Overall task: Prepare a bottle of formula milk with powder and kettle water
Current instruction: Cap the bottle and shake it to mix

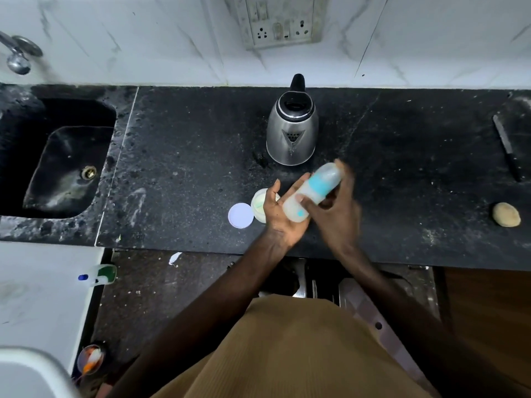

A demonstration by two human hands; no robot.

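Nearest the lens a brown garment [287, 354] is seen, and from it both forearms are stretched out over the black counter [186, 168].

In the head view, the only one given, the bottle [313, 191] is held above the counter between the two hands, in front of the kettle [291, 130] and apart from it. Its long axis is tilted, running from low on the left to high on the right, toward the kettle. The lower end is laid against the palm of the left hand [277, 216], whose fingers are held fairly straight beneath it. The right hand [337, 208] is curled round the bottle's middle. That hand and the upper end are blurred, so which end bears the cap cannot be told. The real grip is judged to be the right hand's, which is also nearer the kettle. An open powder tub [258, 206] is partly hidden behind the left hand, and its white lid [240, 215] is laid flat just beside it.
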